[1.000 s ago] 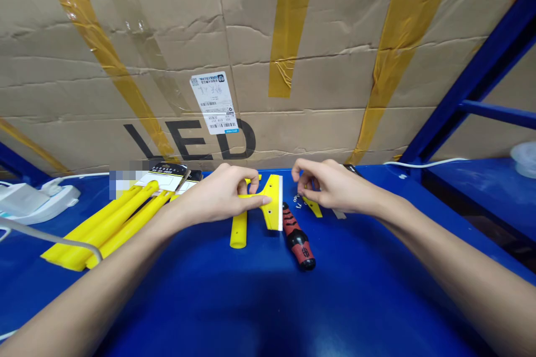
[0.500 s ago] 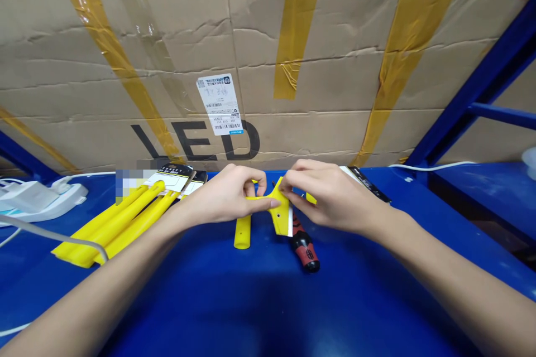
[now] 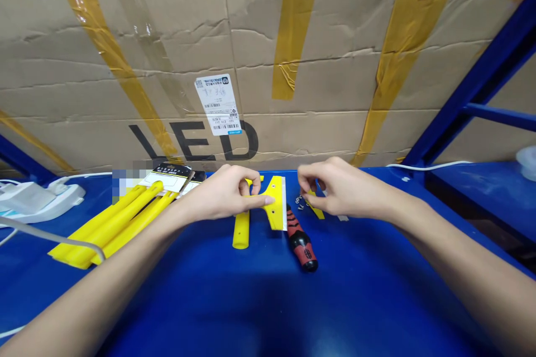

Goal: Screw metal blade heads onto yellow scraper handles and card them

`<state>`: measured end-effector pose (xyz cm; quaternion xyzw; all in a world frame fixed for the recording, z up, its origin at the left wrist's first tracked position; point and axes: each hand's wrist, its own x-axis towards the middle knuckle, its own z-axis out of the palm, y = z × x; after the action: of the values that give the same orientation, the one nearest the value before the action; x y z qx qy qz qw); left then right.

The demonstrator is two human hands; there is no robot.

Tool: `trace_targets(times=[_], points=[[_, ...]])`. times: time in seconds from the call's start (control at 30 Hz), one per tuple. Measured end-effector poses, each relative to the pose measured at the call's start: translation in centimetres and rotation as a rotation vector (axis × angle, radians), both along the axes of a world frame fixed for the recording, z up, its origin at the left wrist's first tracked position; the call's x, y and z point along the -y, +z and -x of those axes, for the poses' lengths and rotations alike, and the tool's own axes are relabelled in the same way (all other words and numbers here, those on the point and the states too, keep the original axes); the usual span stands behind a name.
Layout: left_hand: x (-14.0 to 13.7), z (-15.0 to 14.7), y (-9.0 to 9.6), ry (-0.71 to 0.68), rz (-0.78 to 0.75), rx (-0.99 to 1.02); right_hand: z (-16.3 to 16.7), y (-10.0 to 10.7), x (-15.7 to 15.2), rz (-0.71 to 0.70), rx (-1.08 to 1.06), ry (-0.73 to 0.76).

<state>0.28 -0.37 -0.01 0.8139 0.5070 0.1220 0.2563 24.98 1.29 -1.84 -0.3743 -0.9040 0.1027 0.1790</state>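
A red-and-black tool [image 3: 302, 242] lies nearest on the blue table [image 3: 276, 307], with a yellow tube [image 3: 240, 231] to its left. Beyond, the left hand [image 3: 221, 192] pinches a yellow scraper [image 3: 274, 201] between thumb and fingers, its pale blade [image 3: 284, 203] facing right. The right hand [image 3: 335, 187] is near small screws [image 3: 300, 203] and a yellow plate [image 3: 317, 212], fingertips curled close together; I cannot tell whether they hold anything. A cardboard box [image 3: 326, 122] stands behind.

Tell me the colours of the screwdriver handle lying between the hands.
The screwdriver handle is red and black, best seen in the head view.
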Motion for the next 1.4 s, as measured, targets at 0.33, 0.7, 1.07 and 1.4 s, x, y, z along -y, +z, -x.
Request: trace_targets(times=[0.33, 0.7, 1.07, 1.4], points=[[0.2, -0.3, 0.2, 0.000, -0.026, -0.051, -0.3, -1.9, -0.9, -0.031, 0.366, 0.021], [0.2, -0.4, 0.0, -0.001, -0.029, -0.077, -0.2, -1.8, -1.1, 0.017, 0.335, 0.021], [0.0, -0.3, -0.5, 0.038, -0.044, -0.097, 0.2, -1.3, -0.5, 0.012, 0.102, 0.022], [0.0, -0.3, -0.1, 0.117, 0.058, 0.033, 2.9, -0.2, 2.2, -0.370, 0.023, 0.298]])
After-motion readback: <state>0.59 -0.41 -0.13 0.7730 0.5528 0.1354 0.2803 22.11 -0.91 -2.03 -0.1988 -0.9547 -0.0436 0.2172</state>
